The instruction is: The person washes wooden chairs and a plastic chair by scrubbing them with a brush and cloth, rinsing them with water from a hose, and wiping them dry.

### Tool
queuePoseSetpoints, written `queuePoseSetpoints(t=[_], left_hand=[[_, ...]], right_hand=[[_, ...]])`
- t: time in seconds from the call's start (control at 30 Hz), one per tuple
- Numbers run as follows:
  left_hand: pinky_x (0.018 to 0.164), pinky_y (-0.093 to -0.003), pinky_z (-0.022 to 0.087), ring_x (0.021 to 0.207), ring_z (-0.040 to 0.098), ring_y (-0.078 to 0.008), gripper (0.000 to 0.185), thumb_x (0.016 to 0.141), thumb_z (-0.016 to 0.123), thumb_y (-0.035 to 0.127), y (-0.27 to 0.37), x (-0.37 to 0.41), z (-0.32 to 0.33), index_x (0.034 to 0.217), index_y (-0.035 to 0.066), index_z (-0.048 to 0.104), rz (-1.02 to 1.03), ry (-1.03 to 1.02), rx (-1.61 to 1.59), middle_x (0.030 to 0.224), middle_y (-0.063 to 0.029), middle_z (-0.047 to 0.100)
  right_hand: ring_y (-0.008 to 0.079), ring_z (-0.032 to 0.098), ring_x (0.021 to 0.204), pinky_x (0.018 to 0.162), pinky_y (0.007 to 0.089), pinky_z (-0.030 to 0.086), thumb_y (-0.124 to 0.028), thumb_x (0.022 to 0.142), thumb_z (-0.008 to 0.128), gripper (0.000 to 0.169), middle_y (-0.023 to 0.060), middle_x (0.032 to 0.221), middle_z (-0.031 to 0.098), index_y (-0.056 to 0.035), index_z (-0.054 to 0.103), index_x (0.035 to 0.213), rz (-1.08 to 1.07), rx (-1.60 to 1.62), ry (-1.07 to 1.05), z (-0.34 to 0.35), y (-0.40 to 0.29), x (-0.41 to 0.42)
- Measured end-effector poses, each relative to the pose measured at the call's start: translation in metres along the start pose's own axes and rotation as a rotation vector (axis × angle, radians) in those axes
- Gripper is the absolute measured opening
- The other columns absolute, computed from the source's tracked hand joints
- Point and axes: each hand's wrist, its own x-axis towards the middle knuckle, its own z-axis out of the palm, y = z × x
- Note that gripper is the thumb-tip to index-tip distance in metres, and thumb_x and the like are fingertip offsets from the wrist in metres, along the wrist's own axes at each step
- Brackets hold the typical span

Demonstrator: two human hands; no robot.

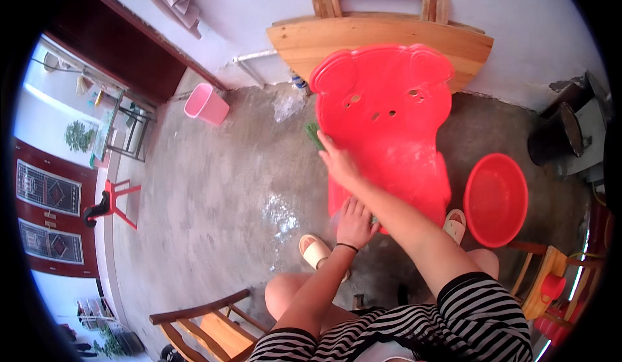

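Note:
A red glossy plastic chair [388, 153] with a bear-shaped back and small holes stands before me. My right hand [338, 163] reaches across my left arm to the chair's left edge, index finger stretched out. Just past its fingertips shows a green bristly thing [315, 136], perhaps a brush; whether the hand touches it is unclear. My left hand [357, 223], with a dark band at the wrist, lies palm down at the chair's front edge. A little of something greenish shows beside its thumb, mostly hidden. Both palms are out of sight.
A red basin [495, 200] stands on the concrete floor at right, near my foot. Behind the chair, a wooden folding tabletop [291, 38] leans on the wall. A pink bin [208, 104] and a clear plastic bag [288, 108] are farther left. Wooden chairs flank me.

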Motion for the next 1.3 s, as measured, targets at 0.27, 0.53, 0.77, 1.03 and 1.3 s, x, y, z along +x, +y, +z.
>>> queuePoseSetpoints(t=[0.27, 0.53, 0.77, 1.03, 1.3], left_hand=[[0.104, -0.0452, 0.027, 0.118, 0.041, -0.0321, 0.059, 0.065, 0.066, 0.029, -0.002, -0.010, 0.001, 0.114, 0.000, 0.050, -0.058, -0.023, -0.010, 0.118, -0.0153, 0.049], [0.105, -0.0449, 0.026, 0.118, 0.041, -0.0317, 0.059, 0.064, 0.066, 0.027, -0.004, -0.008, 0.001, 0.113, 0.000, 0.050, -0.058, -0.014, -0.024, 0.117, -0.0140, 0.049], [0.104, -0.0451, 0.026, 0.118, 0.041, -0.0321, 0.059, 0.063, 0.067, 0.026, -0.004, -0.003, -0.002, 0.113, -0.001, 0.050, -0.042, -0.011, -0.020, 0.117, -0.0148, 0.049], [0.104, -0.0451, 0.027, 0.117, 0.042, -0.0321, 0.059, 0.064, 0.066, 0.026, -0.003, -0.004, -0.002, 0.114, -0.001, 0.049, -0.038, -0.024, 0.006, 0.118, -0.0153, 0.050], [0.104, -0.0449, 0.026, 0.118, 0.041, -0.0316, 0.059, 0.064, 0.066, 0.027, -0.004, -0.008, -0.001, 0.114, 0.000, 0.049, -0.050, -0.021, 0.013, 0.118, -0.0144, 0.050]], right_hand=[[0.0319, 0.054, 0.045, 0.043, 0.0470, 0.043, -0.025, 0.088, 0.053, 0.058, 0.0127, 0.055, 0.053, -0.0339, 0.026, 0.139, -0.176, -0.290, -0.166, -0.074, 0.011, 0.008], [0.0320, 0.055, 0.049, 0.042, 0.0435, 0.044, -0.026, 0.088, 0.052, 0.056, 0.0127, 0.058, 0.053, -0.0338, 0.027, 0.139, -0.263, -0.528, -0.229, -0.099, 0.038, 0.007], [0.0280, 0.052, 0.044, 0.040, 0.0392, 0.044, -0.017, 0.086, 0.052, 0.060, 0.0089, 0.058, 0.050, -0.0333, 0.028, 0.139, -0.380, -0.859, -0.404, -0.131, 0.099, -0.023], [0.0210, 0.054, 0.043, 0.039, 0.0347, 0.046, -0.004, 0.074, 0.052, 0.079, 0.0061, 0.058, 0.048, -0.0357, 0.023, 0.141, -0.421, -0.896, -0.150, -0.161, 0.071, 0.042], [0.0215, 0.052, 0.042, 0.038, 0.0345, 0.045, -0.004, 0.077, 0.049, 0.075, 0.0088, 0.060, 0.048, -0.0388, 0.024, 0.139, -0.504, -0.902, -0.390, -0.199, 0.066, 0.050]])
